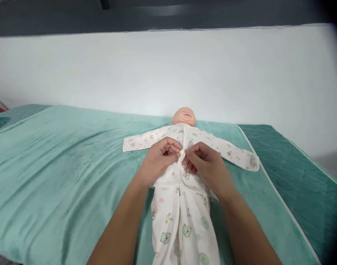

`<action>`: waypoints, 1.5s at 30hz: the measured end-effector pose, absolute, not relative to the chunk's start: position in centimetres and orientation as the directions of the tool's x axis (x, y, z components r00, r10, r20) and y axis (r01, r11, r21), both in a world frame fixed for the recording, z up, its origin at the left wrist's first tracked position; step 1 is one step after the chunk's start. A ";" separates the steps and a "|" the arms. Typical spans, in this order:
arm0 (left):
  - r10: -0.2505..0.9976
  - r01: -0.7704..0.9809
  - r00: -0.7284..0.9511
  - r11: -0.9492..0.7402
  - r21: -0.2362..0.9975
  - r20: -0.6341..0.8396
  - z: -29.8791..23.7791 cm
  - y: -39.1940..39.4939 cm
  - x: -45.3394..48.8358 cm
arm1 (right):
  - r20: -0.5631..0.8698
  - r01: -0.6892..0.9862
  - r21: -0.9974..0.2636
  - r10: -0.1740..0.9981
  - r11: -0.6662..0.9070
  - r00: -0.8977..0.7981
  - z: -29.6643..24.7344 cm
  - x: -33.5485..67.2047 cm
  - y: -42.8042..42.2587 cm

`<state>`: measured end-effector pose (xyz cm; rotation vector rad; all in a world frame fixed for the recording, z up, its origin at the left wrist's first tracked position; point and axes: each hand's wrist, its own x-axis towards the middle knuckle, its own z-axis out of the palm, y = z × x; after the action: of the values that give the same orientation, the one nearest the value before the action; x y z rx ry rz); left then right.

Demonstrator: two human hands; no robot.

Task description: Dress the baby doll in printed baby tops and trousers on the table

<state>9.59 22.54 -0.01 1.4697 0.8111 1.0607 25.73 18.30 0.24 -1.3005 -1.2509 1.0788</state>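
The left hand (pixel 161 158) and right hand (pixel 206 160) each have a thumb-and-finger grip pinching the front edge of a white, long-sleeved, animal-printed fabric top (pixel 182 177), spread on a light-teal plush blanket (pixel 82 173). A bald, pinkish doll's head (pixel 184 116) lies at 12 o'clock; white printed fabric trousers (pixel 182 228) at 6.

A doll (pixel 184 117) lies face up on a light green blanket (pixel 96 173), its head at the far edge beside a white wall (pixel 168 70) and one sleeve (pixel 240 156) reaching the right edge, while the left hand (pixel 163 156) and right hand (pixel 205 160) pinch its printed top (pixel 192 137) (midway down the front) above printed pants (pixel 186 228).
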 end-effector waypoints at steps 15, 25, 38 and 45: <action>0.869 0.053 0.481 -0.157 0.986 0.113 1.0 22.8 8.8 | -0.005 0.057 -0.998 1.000 -0.007 0.022 0.2 26.2 18.3; 0.867 0.141 0.488 -0.196 0.970 0.105 1.4 22.3 8.8 | 0.002 0.079 -0.997 1.000 0.000 0.024 0.4 26.1 18.2; 0.867 0.107 0.486 -0.185 0.977 0.111 1.1 22.7 8.7 | 0.015 0.054 -0.998 1.000 0.014 0.016 -0.3 26.0 18.5; 0.854 0.101 0.508 -0.188 0.977 0.112 1.4 22.5 8.6 | 0.033 0.054 -0.998 0.999 0.033 -0.001 -0.1 26.0 18.4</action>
<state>8.63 22.48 1.36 1.6328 0.8310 0.8417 25.96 18.39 -0.07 -1.2243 -1.2641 1.1590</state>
